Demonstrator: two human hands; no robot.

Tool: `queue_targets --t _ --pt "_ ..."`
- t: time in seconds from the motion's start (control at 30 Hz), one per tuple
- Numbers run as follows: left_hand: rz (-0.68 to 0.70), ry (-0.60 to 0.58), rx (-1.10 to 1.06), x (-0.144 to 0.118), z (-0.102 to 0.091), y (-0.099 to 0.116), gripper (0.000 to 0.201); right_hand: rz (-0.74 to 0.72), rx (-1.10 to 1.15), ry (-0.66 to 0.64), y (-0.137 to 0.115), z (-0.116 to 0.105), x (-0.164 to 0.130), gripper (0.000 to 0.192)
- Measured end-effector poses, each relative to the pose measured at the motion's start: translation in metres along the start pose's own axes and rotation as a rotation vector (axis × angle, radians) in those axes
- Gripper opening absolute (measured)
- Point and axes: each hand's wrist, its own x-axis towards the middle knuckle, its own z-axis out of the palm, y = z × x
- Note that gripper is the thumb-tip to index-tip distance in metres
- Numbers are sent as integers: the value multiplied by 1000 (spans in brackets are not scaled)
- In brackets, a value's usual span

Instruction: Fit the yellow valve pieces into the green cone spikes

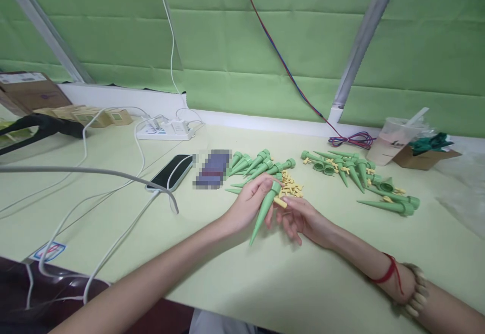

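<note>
My left hand (pixel 253 198) is closed round the collar of a green plastic watering spike (pixel 264 213), whose point slants down toward me. A small yellow valve (pixel 280 202) sticks out at the side of that spike's collar. My right hand (pixel 303 219) has its fingertips at the valve's outer end, with the other fingers loosely curled below. Just behind my hands lies a heap of yellow valves (pixel 292 186). More green spikes (pixel 261 159) lie beyond my left hand, partly hidden by it. To the right is a group of spikes (pixel 354 170) with yellow valves among them.
A phone (pixel 172 172) with a cable lies left, beside a pixelated rectangle (pixel 214 170). White cables cross the table to a power strip (pixel 166 131). A plastic cup with a straw (pixel 392 139), a small cardboard box (pixel 426 157) and coiled wire (pixel 354 140) stand back right.
</note>
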Motion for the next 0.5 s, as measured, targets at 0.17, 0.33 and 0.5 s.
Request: queue_targets --t 0.17,0.33,0.5 --pt "-15 -57 71 -2 1 4 35 71 119 -65 -4 -5 -2 28" --pt "-17 -85 85 -4 -1 4 33 54 39 -10 -9 -2 -2 27" --pt "-62 -23 26 -3 3 -5 33 -70 -288 178 -17 4 -4 33"
